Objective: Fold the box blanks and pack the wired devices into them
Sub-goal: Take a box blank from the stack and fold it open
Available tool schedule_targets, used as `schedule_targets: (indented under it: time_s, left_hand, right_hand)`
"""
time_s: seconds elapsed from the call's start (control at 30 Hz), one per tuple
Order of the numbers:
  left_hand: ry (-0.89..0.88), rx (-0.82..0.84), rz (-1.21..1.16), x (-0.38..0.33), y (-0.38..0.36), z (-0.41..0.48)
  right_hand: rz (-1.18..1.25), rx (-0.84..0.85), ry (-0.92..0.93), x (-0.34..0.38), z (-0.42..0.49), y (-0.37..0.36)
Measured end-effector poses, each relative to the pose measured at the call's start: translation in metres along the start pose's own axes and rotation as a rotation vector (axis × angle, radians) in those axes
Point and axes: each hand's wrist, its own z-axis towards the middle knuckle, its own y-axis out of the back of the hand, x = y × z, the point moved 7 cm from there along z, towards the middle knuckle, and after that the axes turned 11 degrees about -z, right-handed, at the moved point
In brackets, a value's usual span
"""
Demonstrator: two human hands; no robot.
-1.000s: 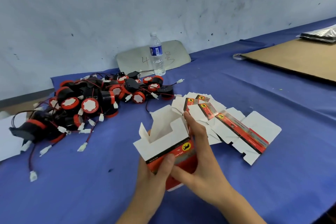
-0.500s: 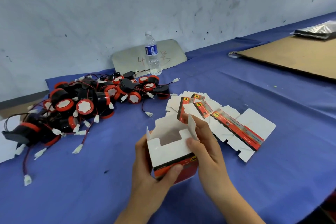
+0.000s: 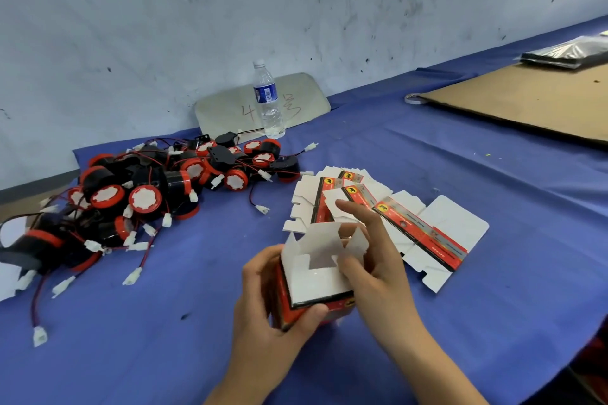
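I hold a partly folded red, black and white box (image 3: 316, 279) upright over the blue table, its white end flaps standing open. My left hand (image 3: 273, 309) wraps its left side, thumb across the front lower edge. My right hand (image 3: 375, 273) presses on the right flap, index finger stretched out above it. A fanned stack of flat box blanks (image 3: 388, 220) lies just behind my hands. The heap of wired devices (image 3: 148, 187), black and red cylinders with white caps and red-black leads, lies at the left.
A water bottle (image 3: 269, 102) stands by the wall before a pale board (image 3: 263, 105). A brown cardboard sheet (image 3: 526, 102) and a black plastic bag (image 3: 566, 52) are far right. Loose white connectors (image 3: 131, 276) trail over the blue cloth (image 3: 131, 355).
The box has been turned upright and brought nearer. Its flaps have been folded inward, and my right hand has shifted from the front to the right flap.
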Motion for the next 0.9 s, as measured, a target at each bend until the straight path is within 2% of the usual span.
schedule_targets:
  time_s: [0.1,0.2,0.27,0.43,0.77,0.9]
  left_hand:
    - [-0.013,-0.021,-0.015,0.001,0.005,0.0]
    - [-0.138,0.008,0.087,-0.014,0.004,-0.001]
    - [-0.191,0.01,0.075,-0.021,0.004,0.0]
    - [-0.259,-0.136,-0.02,-0.03,0.012,-0.003]
    - [-0.211,-0.151,-0.221,-0.029,0.015,0.0]
    - [-0.233,-0.128,-0.161,-0.023,0.015,0.001]
  right_hand:
    - [0.003,0.039,-0.013,-0.001,0.0,-0.003]
    - [0.02,0.129,-0.034,-0.002,-0.001,-0.013]
    - [-0.019,0.143,0.014,0.003,-0.003,-0.016]
    - [-0.131,0.13,0.158,0.017,-0.01,-0.021]
    - [-0.117,0.138,0.177,0.012,-0.012,-0.024]
    - [-0.106,0.123,0.146,0.005,-0.011,-0.024]
